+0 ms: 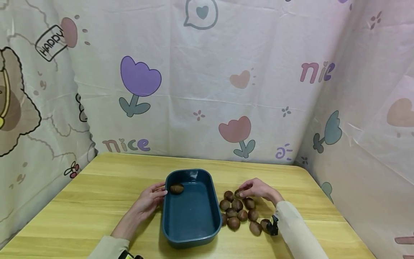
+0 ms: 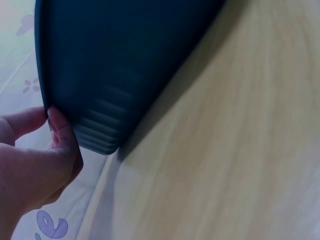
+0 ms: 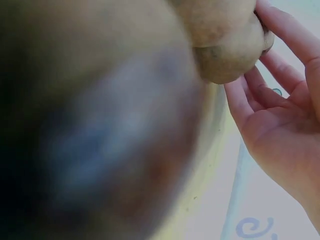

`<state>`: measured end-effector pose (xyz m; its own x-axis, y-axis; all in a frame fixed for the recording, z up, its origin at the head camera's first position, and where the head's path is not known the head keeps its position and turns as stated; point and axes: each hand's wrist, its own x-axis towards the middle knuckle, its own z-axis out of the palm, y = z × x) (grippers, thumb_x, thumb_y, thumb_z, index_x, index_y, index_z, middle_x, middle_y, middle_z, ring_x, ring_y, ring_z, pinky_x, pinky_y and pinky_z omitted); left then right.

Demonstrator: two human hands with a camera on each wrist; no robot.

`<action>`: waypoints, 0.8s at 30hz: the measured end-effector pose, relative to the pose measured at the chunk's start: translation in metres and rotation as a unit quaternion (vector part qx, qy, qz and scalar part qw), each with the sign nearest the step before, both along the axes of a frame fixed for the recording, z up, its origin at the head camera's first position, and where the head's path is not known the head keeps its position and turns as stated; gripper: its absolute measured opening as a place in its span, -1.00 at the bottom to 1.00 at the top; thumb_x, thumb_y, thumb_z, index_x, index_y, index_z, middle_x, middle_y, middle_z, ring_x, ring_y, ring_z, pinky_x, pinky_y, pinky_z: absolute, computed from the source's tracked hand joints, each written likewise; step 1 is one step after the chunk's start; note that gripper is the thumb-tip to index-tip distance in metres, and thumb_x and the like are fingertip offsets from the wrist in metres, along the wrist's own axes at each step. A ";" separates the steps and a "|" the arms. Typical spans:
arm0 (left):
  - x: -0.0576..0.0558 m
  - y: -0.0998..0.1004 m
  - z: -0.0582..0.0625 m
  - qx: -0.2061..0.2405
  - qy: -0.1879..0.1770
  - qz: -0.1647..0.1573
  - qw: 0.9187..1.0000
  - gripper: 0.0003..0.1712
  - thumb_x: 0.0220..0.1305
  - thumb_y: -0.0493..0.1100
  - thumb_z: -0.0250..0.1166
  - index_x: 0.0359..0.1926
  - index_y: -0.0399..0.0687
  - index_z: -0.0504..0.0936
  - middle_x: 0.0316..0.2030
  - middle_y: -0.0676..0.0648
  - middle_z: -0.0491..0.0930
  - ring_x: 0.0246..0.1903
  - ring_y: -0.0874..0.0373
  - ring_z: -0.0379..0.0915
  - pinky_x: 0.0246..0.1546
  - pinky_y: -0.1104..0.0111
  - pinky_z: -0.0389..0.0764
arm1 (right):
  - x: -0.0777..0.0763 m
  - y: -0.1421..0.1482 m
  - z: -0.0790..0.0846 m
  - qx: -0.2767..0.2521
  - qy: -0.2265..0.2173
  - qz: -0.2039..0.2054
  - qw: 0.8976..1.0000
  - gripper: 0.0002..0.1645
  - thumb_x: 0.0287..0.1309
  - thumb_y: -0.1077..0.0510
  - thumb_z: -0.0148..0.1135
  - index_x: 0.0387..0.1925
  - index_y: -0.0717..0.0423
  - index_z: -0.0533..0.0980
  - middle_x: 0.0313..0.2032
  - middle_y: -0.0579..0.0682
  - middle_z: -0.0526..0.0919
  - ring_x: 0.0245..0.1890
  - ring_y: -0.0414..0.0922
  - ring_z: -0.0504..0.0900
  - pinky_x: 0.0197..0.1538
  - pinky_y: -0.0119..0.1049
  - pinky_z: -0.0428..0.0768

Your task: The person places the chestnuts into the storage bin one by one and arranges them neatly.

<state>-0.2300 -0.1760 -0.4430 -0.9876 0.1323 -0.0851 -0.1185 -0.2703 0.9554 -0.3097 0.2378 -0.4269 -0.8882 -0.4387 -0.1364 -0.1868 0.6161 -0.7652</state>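
Note:
A deep dark-blue rectangular dish (image 1: 194,216) stands on the table, with one brown oval fruit (image 1: 176,188) lying in its far left corner. My left hand (image 1: 149,201) holds the dish's left rim; the left wrist view shows thumb and fingers (image 2: 60,125) pinching that wall. Right of the dish lies a loose cluster of several brown, roundish fruits (image 1: 237,205). At the cluster's far edge, my right hand (image 1: 258,189) grips one brown fruit (image 1: 238,194) with thumb and fingertips, which partly hide it. In the right wrist view other fruits block much of that grip.
The light wood table (image 1: 113,187) runs back to a patterned cloth wall (image 1: 194,79), with more cloth at both sides. One brown fruit (image 1: 265,225) lies beside the right wrist's black camera mount (image 1: 274,226), close against it in the head view.

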 end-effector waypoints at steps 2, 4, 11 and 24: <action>0.000 0.000 0.000 0.001 -0.003 0.004 1.000 -0.40 0.37 -0.41 0.05 0.34 -0.52 0.06 -0.09 -0.10 0.44 -0.20 0.22 0.45 -0.18 0.43 0.51 | 0.000 0.000 0.002 -0.009 0.001 0.000 1.000 -0.61 0.07 0.11 0.42 -0.08 0.23 0.63 -0.16 0.02 0.67 -0.10 -0.09 0.57 0.01 -0.12 0.51; 0.000 0.000 0.000 0.001 -0.002 0.003 1.000 -0.40 0.37 -0.42 0.05 0.34 -0.53 0.06 -0.09 -0.11 0.44 -0.20 0.22 0.44 -0.17 0.43 0.51 | -0.001 0.000 0.005 -0.023 0.002 0.005 1.000 -0.59 0.08 0.11 0.40 -0.06 0.26 0.62 -0.16 0.03 0.68 -0.12 -0.09 0.59 0.00 -0.15 0.52; 0.000 0.001 0.000 -0.003 -0.005 0.011 1.000 -0.39 0.36 -0.42 0.06 0.34 -0.53 0.07 -0.09 -0.14 0.43 -0.20 0.20 0.43 -0.17 0.43 0.50 | -0.005 -0.007 0.015 -0.057 0.000 0.008 0.998 -0.56 0.13 0.10 0.37 -0.02 0.30 0.58 -0.17 0.05 0.66 -0.15 -0.08 0.59 -0.01 -0.14 0.53; 0.000 0.002 0.000 -0.004 -0.005 0.011 1.000 -0.39 0.35 -0.42 0.06 0.34 -0.53 0.07 -0.10 -0.14 0.42 -0.21 0.20 0.43 -0.17 0.44 0.50 | -0.010 -0.047 0.044 -0.081 0.012 -0.007 0.997 -0.53 0.18 0.07 0.32 0.06 0.25 0.56 -0.14 0.05 0.67 -0.08 -0.02 0.59 0.15 0.07 0.41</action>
<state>-0.2297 -0.1743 -0.4432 -0.9893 0.1092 -0.0964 -0.1225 -0.2656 0.9563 -0.3199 0.1912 -0.3833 -0.8965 -0.4410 -0.0432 -0.1986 0.4869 -0.8506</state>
